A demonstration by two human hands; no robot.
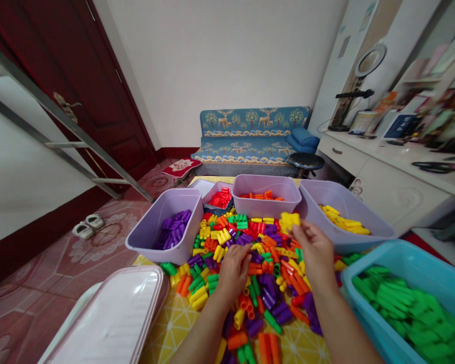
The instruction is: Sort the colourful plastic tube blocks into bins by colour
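Some yellow plastic (289,221) juts from the right hand (316,247).

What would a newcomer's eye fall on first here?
Likely the heap of multicoloured plastic pieces on the yellow tablecloth, front and centre. Next, the yellow plastic in the right hand, at the heap's far right, then the green pieces in the turquoise tub, near right.

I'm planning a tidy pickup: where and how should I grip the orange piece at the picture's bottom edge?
Probably pinch the orange piece across its long sides, from above: it seems to lie flat, with bare tablecloth on its right.
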